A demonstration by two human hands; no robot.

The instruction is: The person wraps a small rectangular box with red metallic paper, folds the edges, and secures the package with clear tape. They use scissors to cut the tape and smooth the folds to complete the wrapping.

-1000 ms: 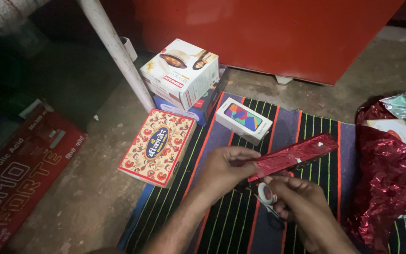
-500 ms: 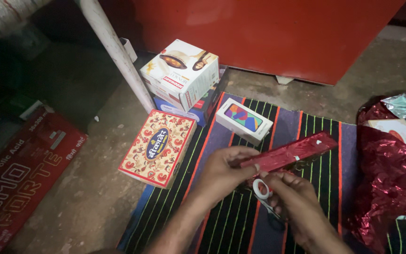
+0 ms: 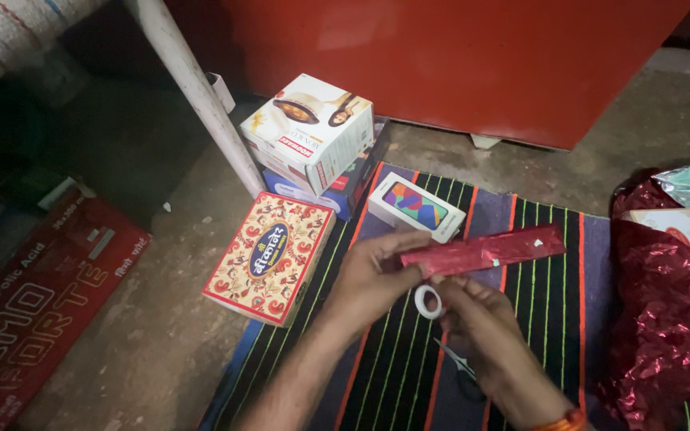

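Tape roll (image 3: 427,302) raised, red package (image 3: 482,251) leveled — hands higher

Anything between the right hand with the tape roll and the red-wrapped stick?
Nothing visible. The right hand holds the tape roll just under the near end of the red-wrapped stick, which the left hand grips.

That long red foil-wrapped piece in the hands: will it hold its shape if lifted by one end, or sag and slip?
The red foil-wrapped piece probably stays stiff: the left hand holds only its near end, yet the far end juts out straight. Its glossy, crinkled foil looks slippery, so a pinch may slide. It seems light, since a fingertip hold carries it while the right hand holds a tape roll.
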